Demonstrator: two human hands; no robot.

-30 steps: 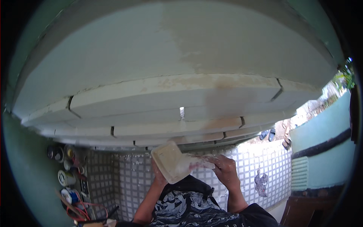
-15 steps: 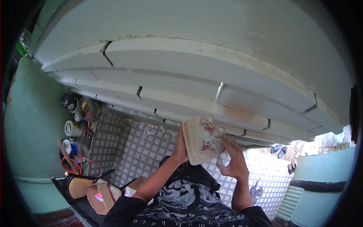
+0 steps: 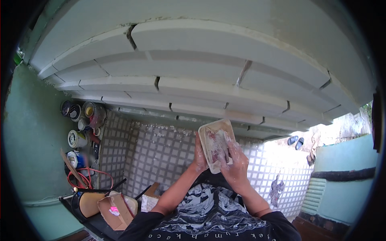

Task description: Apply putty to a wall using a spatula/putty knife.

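White plaster dust coats both my hands as I hold a flat rectangular board [image 3: 216, 144] up in front of me, below the stepped white moulding [image 3: 201, 84] that runs overhead. My left hand [image 3: 200, 154] grips the board's left edge from behind, fingers closed round it, so the board tilts upright with its face toward me. My right hand [image 3: 234, 162] lies against that face, fingers bent and pressing into the smear of reddish-brown filler on it; whether they pinch any of it I cannot tell.

I judge this to be the loading step: working the filler on the board before it goes anywhere. The next move calls for a steady left grip, so the board does not tip, and for a firm scoop with the right fingertips.

Pale and cream at its rim, the board has rounded corners, and its middle is mottled with wet, darker paste. It hangs in the air above the grey tiled floor [image 3: 161, 156], well apart from the paint cans [image 3: 78, 138] at my left.
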